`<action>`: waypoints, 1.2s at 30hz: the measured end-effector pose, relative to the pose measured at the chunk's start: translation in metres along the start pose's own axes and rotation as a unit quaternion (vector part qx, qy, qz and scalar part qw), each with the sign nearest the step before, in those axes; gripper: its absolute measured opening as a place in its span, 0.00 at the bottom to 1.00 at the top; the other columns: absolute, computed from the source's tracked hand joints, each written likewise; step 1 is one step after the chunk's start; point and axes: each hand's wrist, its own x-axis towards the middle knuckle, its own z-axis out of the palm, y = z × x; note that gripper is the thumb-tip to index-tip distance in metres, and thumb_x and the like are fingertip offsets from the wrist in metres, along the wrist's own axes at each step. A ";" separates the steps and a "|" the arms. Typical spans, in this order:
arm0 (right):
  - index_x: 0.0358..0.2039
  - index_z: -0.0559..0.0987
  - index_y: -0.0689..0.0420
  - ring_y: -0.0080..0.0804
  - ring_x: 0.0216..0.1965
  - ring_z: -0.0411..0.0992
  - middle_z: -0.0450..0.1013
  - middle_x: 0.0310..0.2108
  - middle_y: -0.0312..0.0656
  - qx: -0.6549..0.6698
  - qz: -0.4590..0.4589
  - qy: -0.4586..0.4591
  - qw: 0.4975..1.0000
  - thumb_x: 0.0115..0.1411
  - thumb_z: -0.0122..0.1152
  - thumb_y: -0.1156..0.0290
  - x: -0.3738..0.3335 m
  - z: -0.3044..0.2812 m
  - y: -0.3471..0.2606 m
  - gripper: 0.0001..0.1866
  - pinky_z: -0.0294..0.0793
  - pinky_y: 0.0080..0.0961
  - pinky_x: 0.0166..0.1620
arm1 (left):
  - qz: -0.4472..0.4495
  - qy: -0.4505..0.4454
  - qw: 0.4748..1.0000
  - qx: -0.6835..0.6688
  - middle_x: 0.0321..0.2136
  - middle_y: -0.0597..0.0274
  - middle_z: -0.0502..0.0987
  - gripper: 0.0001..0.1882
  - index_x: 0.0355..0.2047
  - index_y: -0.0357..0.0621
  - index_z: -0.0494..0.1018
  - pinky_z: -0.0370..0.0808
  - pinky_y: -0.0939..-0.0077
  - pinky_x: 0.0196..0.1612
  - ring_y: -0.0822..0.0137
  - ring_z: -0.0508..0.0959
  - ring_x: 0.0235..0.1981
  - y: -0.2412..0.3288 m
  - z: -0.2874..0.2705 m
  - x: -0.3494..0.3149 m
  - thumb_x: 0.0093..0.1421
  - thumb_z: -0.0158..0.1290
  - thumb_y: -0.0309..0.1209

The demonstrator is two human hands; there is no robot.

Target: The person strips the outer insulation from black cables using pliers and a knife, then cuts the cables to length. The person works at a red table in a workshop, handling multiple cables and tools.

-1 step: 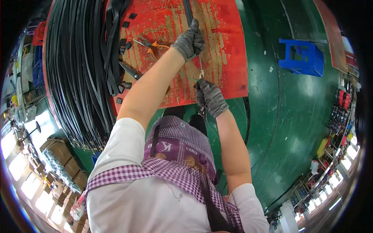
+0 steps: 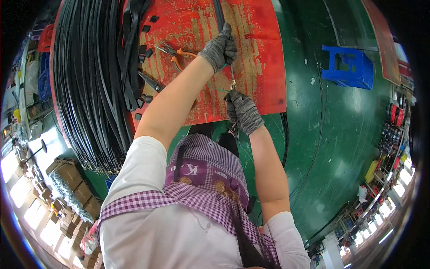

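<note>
My left hand (image 2: 219, 50), in a grey knit glove, is closed around a black cable (image 2: 218, 14) that runs up off the far edge of the picture. A thin pale length of the cable continues from that fist toward my right hand (image 2: 244, 112). The right hand, gloved alike, is closed at the near edge of the red table, its fingers pinching thin wires at the cable's end. Just above its fingertips show a small brassy piece (image 2: 233, 84) and a thin green wire (image 2: 222, 90). Loose wire ends hang below the right hand.
The worn red tabletop (image 2: 268, 85) carries a thick bundle of black cables (image 2: 85, 80) at left. Nearby lie orange-handled pliers (image 2: 177, 56), a dark pointed tool (image 2: 149, 81) and several small black pieces (image 2: 148, 53). A blue stool (image 2: 349, 67) stands on the green floor at right.
</note>
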 end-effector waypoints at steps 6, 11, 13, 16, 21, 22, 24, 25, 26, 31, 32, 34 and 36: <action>0.22 0.68 0.54 0.18 0.09 0.52 0.54 0.09 0.28 -0.042 -0.013 0.027 0.999 0.55 0.42 0.54 0.005 0.006 -0.003 0.17 0.51 0.17 0.12 | -0.032 -0.022 0.999 -0.025 0.06 0.78 0.51 0.22 0.10 0.53 0.55 0.50 0.86 0.09 0.79 0.50 0.07 -0.013 -0.013 -0.001 0.43 0.52 0.50; 0.23 0.69 0.55 0.19 0.09 0.53 0.56 0.10 0.30 -0.093 -0.038 0.045 0.994 0.56 0.41 0.54 0.010 0.006 0.000 0.18 0.53 0.17 0.12 | -0.035 -0.011 0.999 -0.026 0.05 0.78 0.50 0.22 0.10 0.52 0.56 0.50 0.86 0.09 0.79 0.50 0.06 -0.012 -0.009 -0.007 0.44 0.51 0.50; 0.24 0.70 0.56 0.20 0.09 0.55 0.58 0.10 0.31 -0.149 -0.070 0.055 0.985 0.56 0.40 0.54 0.015 0.005 0.001 0.19 0.55 0.19 0.13 | -0.024 -0.018 0.999 -0.039 0.06 0.77 0.51 0.21 0.12 0.51 0.56 0.50 0.86 0.09 0.79 0.50 0.07 -0.009 -0.008 -0.008 0.45 0.51 0.49; 0.24 0.70 0.60 0.24 0.12 0.59 0.61 0.12 0.34 -0.274 -0.152 0.076 0.947 0.56 0.39 0.55 0.026 0.002 0.002 0.20 0.61 0.23 0.18 | -0.015 -0.034 0.998 -0.054 0.06 0.77 0.51 0.21 0.11 0.51 0.56 0.50 0.86 0.09 0.79 0.50 0.07 -0.004 -0.003 -0.011 0.46 0.50 0.50; 0.25 0.72 0.62 0.37 0.21 0.67 0.68 0.17 0.45 -0.412 -0.412 0.166 0.795 0.56 0.39 0.60 0.049 -0.003 0.015 0.19 0.65 0.30 0.28 | -0.009 -0.046 0.999 -0.014 0.07 0.75 0.55 0.21 0.12 0.50 0.58 0.54 0.85 0.11 0.77 0.54 0.09 0.005 0.005 -0.019 0.46 0.50 0.50; 0.27 0.71 0.61 0.40 0.25 0.67 0.68 0.20 0.47 -0.460 -0.379 0.155 0.787 0.56 0.38 0.62 0.045 0.002 0.000 0.16 0.65 0.32 0.30 | -0.003 -0.037 0.999 -0.008 0.08 0.74 0.56 0.20 0.13 0.50 0.58 0.56 0.83 0.11 0.76 0.56 0.09 0.010 0.011 -0.021 0.47 0.50 0.49; 0.30 0.71 0.59 0.46 0.31 0.66 0.68 0.27 0.51 -0.548 -0.311 0.130 0.765 0.55 0.36 0.67 0.027 0.023 -0.044 0.13 0.66 0.35 0.34 | 0.059 -0.084 0.991 0.081 0.10 0.69 0.60 0.19 0.15 0.48 0.61 0.63 0.77 0.16 0.69 0.62 0.13 0.024 0.013 -0.015 0.49 0.49 0.47; 0.30 0.71 0.59 0.46 0.32 0.66 0.68 0.28 0.51 -0.533 -0.308 0.134 0.777 0.55 0.36 0.67 0.023 0.028 -0.046 0.13 0.66 0.35 0.35 | 0.084 -0.044 0.994 0.052 0.10 0.68 0.61 0.18 0.15 0.47 0.61 0.64 0.75 0.16 0.68 0.62 0.13 0.031 0.020 -0.017 0.49 0.49 0.46; 0.30 0.71 0.59 0.46 0.32 0.66 0.68 0.28 0.51 -0.520 -0.306 0.137 0.786 0.55 0.36 0.67 0.016 0.031 -0.046 0.14 0.66 0.35 0.35 | 0.110 -0.007 0.994 0.021 0.11 0.68 0.61 0.18 0.15 0.47 0.61 0.64 0.74 0.17 0.67 0.62 0.13 0.042 0.035 -0.021 0.49 0.49 0.46; 0.25 0.72 0.61 0.50 0.30 0.67 0.69 0.23 0.53 -0.474 -0.259 0.153 0.828 0.56 0.38 0.62 0.013 0.021 -0.029 0.17 0.65 0.36 0.32 | 0.014 0.027 0.999 0.026 0.09 0.72 0.58 0.18 0.14 0.46 0.59 0.58 0.81 0.10 0.75 0.57 0.08 0.047 0.025 0.002 0.47 0.53 0.43; 0.26 0.71 0.61 0.50 0.30 0.67 0.69 0.24 0.53 -0.510 -0.264 0.167 0.802 0.56 0.38 0.62 0.011 0.021 -0.028 0.16 0.66 0.37 0.32 | 0.005 0.049 0.999 0.015 0.08 0.75 0.57 0.19 0.13 0.48 0.58 0.54 0.85 0.08 0.79 0.55 0.07 0.037 0.028 -0.002 0.46 0.54 0.43; 0.26 0.71 0.60 0.49 0.30 0.67 0.69 0.24 0.53 -0.580 -0.273 0.191 0.743 0.56 0.38 0.63 0.004 0.023 -0.032 0.15 0.66 0.38 0.31 | 0.000 0.084 0.996 0.011 0.07 0.75 0.56 0.19 0.13 0.50 0.58 0.54 0.85 0.08 0.79 0.55 0.07 0.030 0.027 -0.004 0.46 0.54 0.43; 0.28 0.70 0.59 0.48 0.30 0.68 0.68 0.25 0.54 -0.600 -0.177 0.230 0.745 0.55 0.38 0.63 0.007 0.026 -0.036 0.14 0.67 0.39 0.31 | -0.001 0.098 0.995 0.005 0.07 0.75 0.56 0.19 0.13 0.51 0.57 0.54 0.85 0.08 0.79 0.55 0.07 0.022 0.027 -0.006 0.45 0.54 0.44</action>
